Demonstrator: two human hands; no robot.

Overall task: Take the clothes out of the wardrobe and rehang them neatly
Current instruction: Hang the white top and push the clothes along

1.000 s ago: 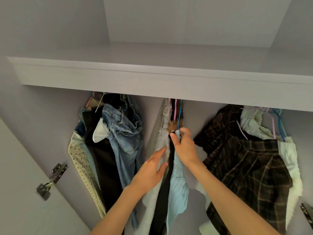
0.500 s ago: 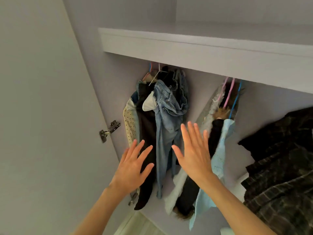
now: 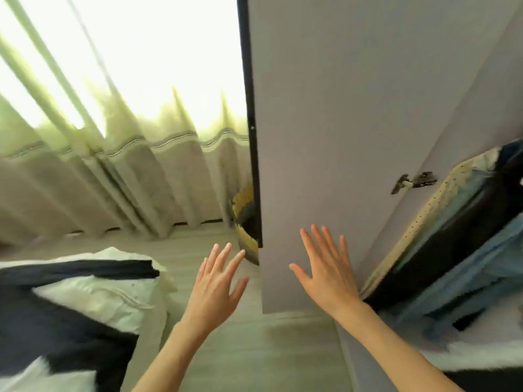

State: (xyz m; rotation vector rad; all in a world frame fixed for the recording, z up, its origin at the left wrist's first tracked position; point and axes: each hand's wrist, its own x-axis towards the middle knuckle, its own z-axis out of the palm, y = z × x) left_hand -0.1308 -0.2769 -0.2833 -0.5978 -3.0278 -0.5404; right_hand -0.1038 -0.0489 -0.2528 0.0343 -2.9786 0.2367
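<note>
Both my hands are raised with fingers spread and hold nothing. My left hand (image 3: 216, 281) hovers over the floor, left of the open wardrobe door (image 3: 325, 131). My right hand (image 3: 328, 267) is in front of the door's inner face. At the right edge hang the wardrobe's clothes: a cream dotted garment (image 3: 418, 219), a black garment (image 3: 441, 244) and blue denim (image 3: 475, 278). A white fluffy piece (image 3: 486, 346) shows at the lower right.
A door hinge (image 3: 413, 181) sits on the door near the clothes. Pale curtains (image 3: 113, 154) cover a bright window on the left. A bed with white and dark blue bedding (image 3: 70, 301) fills the lower left. A yellow-rimmed basket (image 3: 243, 219) stands behind the door edge.
My view has swung left from the wardrobe interior to the door, curtains and bed. My right hand let go of the light blue garment; both hands are now spread and free.
</note>
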